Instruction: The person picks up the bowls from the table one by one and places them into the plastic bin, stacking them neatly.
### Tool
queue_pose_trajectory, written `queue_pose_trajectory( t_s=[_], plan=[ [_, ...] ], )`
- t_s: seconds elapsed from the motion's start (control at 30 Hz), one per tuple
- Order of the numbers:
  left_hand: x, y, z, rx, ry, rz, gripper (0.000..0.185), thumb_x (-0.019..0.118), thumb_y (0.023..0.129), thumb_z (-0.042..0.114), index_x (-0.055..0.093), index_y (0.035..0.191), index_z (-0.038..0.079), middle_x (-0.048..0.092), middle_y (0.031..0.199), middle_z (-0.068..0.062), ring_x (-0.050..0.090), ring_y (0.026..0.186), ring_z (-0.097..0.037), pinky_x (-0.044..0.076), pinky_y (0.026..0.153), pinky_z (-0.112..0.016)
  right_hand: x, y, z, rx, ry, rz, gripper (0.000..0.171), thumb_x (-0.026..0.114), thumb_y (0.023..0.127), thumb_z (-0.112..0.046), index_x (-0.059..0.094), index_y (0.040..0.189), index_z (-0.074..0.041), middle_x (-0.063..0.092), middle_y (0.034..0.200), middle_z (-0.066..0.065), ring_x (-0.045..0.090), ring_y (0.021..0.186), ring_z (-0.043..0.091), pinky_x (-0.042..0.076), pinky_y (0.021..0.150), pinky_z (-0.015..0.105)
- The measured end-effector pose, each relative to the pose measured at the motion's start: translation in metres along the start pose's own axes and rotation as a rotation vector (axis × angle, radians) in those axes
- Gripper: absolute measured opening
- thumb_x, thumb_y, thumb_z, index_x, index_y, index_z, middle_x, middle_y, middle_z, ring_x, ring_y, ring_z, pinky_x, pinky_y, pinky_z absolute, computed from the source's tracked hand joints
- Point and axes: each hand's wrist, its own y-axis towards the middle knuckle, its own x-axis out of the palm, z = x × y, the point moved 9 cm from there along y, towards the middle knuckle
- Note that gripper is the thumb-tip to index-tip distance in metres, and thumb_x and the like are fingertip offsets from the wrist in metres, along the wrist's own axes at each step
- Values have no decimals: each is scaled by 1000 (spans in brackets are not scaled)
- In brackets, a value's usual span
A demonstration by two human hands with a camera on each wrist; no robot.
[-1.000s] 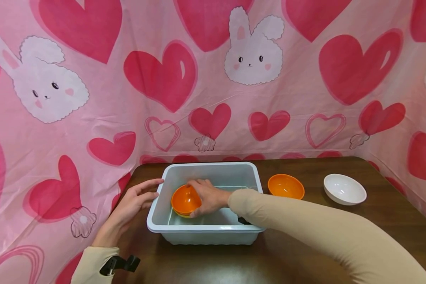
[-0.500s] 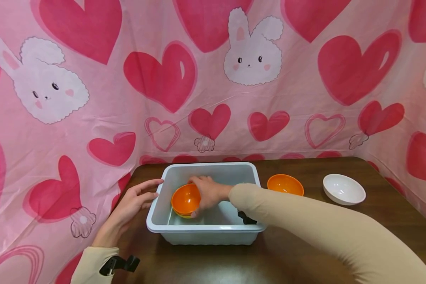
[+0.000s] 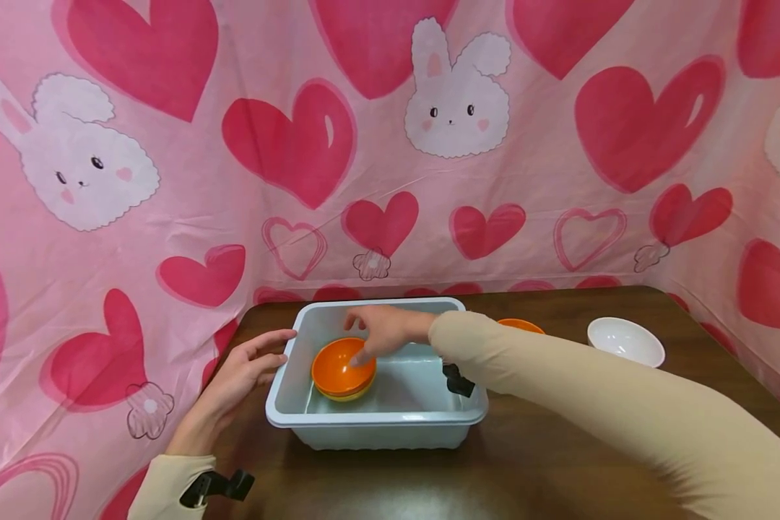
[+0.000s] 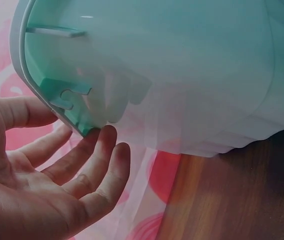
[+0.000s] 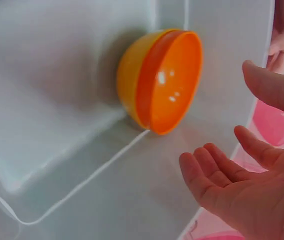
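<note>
A pale tub [image 3: 377,422] sits at the table's [image 3: 559,462] left edge. Stacked orange bowls [image 3: 342,370] rest inside its left end. The right hand [image 3: 385,328] hovers above them, released; the left hand [image 3: 243,372], fingers relaxed, touches the tub's left rim.

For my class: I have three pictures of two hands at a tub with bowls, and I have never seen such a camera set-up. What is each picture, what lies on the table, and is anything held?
No machine here: a person works with bare hands and wears three cameras. The wide picture comes from the head, looking down at a brown table walled by pink cloth. The other two come from the wrists, so each shows one hand close up.

On the table stands a pale tub. Inside it sit stacked orange bowls, one nested in another. Right of the tub are another orange bowl, mostly hidden by the sleeve, and a white bowl.

The left hand rests open against the tub's left rim. The right hand is open above the stacked bowls, holding nothing.
</note>
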Motion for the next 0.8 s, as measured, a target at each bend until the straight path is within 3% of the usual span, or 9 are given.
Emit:
queue_pose_trajectory(
  t_s=[0.5,0.8],
  plan=[
    [3,-3,1,-11,33,3,50,57,107,13,48,155,1,50,151,-26,63,125,-37,59,95,-40,-26,-42,-12,-39,-45,84,52,84,89,-24,63,136,-13,64,128,8,61,114,24,56,95,39],
    [7,-10,3,-7,49,5,51,57,106,12,47,155,1,49,151,-27,65,122,-38,59,93,-39,-33,-71,-4,-36,-69,181,55,88,85,-23,64,134,-14,64,124,5,60,109,23,58,91,37]
  ],
)
